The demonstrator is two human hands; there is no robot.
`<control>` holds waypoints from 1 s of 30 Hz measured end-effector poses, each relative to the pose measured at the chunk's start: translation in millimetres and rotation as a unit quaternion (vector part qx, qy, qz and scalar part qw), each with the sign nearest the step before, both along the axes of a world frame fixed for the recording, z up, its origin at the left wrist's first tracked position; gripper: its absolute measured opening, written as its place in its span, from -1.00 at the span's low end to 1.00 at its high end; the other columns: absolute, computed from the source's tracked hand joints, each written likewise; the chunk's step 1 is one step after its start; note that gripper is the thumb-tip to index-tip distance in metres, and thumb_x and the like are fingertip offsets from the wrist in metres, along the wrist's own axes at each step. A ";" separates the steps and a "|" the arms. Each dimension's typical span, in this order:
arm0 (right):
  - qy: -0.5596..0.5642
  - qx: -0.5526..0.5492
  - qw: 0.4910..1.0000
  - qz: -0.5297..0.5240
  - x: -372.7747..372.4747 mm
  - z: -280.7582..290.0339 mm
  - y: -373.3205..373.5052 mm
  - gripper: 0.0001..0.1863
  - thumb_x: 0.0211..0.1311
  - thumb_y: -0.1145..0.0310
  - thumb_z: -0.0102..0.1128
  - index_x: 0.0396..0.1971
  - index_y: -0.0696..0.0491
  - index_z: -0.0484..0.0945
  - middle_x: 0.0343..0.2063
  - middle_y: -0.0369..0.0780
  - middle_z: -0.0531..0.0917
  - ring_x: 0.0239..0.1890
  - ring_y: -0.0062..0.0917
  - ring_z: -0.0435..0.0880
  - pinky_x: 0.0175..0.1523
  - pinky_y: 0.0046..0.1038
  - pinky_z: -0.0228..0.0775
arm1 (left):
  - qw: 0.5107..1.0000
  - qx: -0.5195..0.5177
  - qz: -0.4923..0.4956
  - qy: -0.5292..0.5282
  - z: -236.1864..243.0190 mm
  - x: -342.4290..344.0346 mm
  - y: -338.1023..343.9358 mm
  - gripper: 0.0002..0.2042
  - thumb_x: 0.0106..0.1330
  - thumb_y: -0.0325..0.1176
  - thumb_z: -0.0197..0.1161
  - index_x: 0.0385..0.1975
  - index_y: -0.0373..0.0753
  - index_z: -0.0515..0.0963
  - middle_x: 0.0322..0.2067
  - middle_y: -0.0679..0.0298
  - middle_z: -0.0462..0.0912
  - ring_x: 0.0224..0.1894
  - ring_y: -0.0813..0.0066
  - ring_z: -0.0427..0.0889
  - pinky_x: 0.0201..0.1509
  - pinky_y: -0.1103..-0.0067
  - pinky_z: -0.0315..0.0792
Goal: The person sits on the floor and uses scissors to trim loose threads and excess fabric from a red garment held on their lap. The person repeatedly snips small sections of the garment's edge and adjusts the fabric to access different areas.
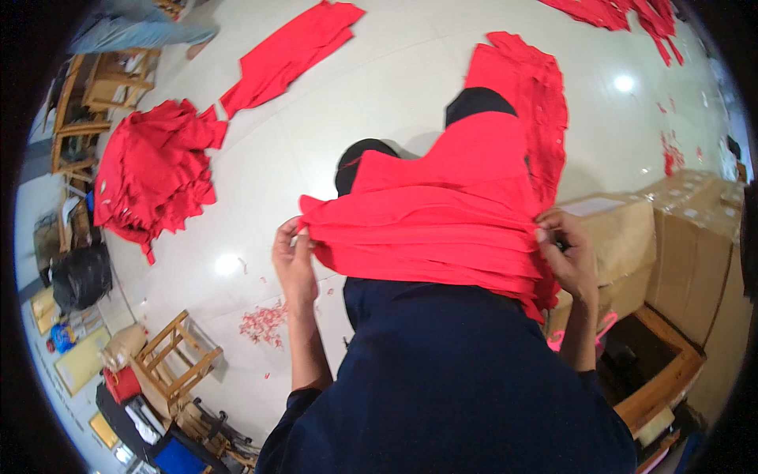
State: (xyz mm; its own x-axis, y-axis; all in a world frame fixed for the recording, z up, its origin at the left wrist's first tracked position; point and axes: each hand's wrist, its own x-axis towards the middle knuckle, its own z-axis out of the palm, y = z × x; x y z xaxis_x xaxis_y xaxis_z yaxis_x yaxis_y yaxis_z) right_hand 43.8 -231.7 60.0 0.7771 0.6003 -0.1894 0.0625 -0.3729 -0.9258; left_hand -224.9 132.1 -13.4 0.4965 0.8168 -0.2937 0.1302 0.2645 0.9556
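Observation:
Several layers of red fabric point(426, 229) lie stacked across my lap, their folds running from side to side. My left hand point(294, 251) pinches the left end of the fabric between thumb and fingers. At the right end, my right hand point(565, 246) grips the edge of the same stack, thumb and fingers closed. Beyond my right knee, a long bundle of red cut pieces point(545, 103) hangs or lies toward the floor; where it joins the lap stack is hidden. Both dark-clad knees show past the fabric.
A heap of red fabric point(158, 170) and a long red strip point(288, 54) lie on the pale floor. Red scraps point(264, 324) are scattered at left. Cardboard boxes point(679, 245) and a wooden frame point(671, 347) stand close at right, a wooden stool point(178, 355) at left. Someone's leg point(142, 35) shows far left.

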 end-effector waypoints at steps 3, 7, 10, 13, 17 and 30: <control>0.026 0.026 0.994 -0.099 1.1 -4.2 5.2 -0.94 0.49 0.47 0.15 -0.14 0.09 0.55 -0.48 -0.46 0.47 -0.45 -0.82 0.36 -0.36 -0.65 0.24 | 0.984 -0.130 0.082 -0.088 8.1 9.1 -3.2 -0.78 0.51 -0.49 0.23 0.07 -0.34 0.46 -0.07 0.20 0.67 -0.13 0.52 0.67 0.04 0.57 0.59; 0.139 0.120 0.962 -0.201 10.1 1.5 21.3 -0.91 0.54 0.40 0.13 -0.09 0.08 0.54 -0.53 -0.47 0.45 -0.62 -0.83 0.26 -0.52 -0.66 0.10 | 0.966 -0.209 0.105 -0.108 14.9 12.9 -0.8 -0.77 0.51 -0.47 0.24 0.08 -0.33 0.46 -0.08 0.20 0.68 -0.17 0.53 0.66 -0.02 0.58 0.57; 0.217 0.169 0.930 -0.245 14.6 -4.1 30.0 -0.87 0.54 0.39 0.15 -0.04 0.07 0.55 -0.53 -0.46 0.47 -0.70 -0.83 0.19 -0.59 -0.64 0.01 | 0.965 -0.232 0.053 -0.110 17.2 12.8 4.1 -0.74 0.53 -0.43 0.23 0.12 -0.36 0.46 -0.12 0.22 0.69 -0.22 0.58 0.62 -0.08 0.60 0.53; 0.279 0.172 0.908 -0.261 21.8 -4.8 34.1 -0.86 0.51 0.41 0.17 -0.02 0.06 0.56 -0.53 -0.46 0.48 -0.70 -0.81 0.20 -0.60 -0.63 0.02 | 0.968 -0.237 0.013 -0.084 27.9 21.3 4.6 -0.72 0.55 -0.38 0.22 0.13 -0.39 0.48 -0.16 0.26 0.69 -0.27 0.61 0.58 -0.12 0.62 0.48; 0.333 0.168 0.883 -0.286 27.7 -3.6 40.4 -0.78 0.50 0.37 0.19 0.05 0.05 0.58 -0.52 -0.48 0.50 -0.70 -0.81 0.20 -0.60 -0.64 0.03 | 0.970 -0.237 -0.029 -0.052 28.7 17.5 10.6 -0.74 0.57 -0.33 0.21 0.06 -0.40 0.55 -0.21 0.32 0.68 -0.32 0.66 0.52 -0.14 0.64 0.45; 0.192 -0.013 0.977 -0.091 27.1 34.4 40.1 -0.62 0.23 0.50 0.42 0.06 0.13 0.62 -0.45 -0.50 0.54 -0.48 -0.82 0.44 -0.41 -0.66 0.26 | 0.978 -0.014 -0.182 0.104 43.2 25.9 0.1 -0.78 0.56 -0.41 0.20 0.08 -0.35 0.57 -0.40 0.51 0.48 -0.42 0.80 0.32 -0.33 0.73 0.27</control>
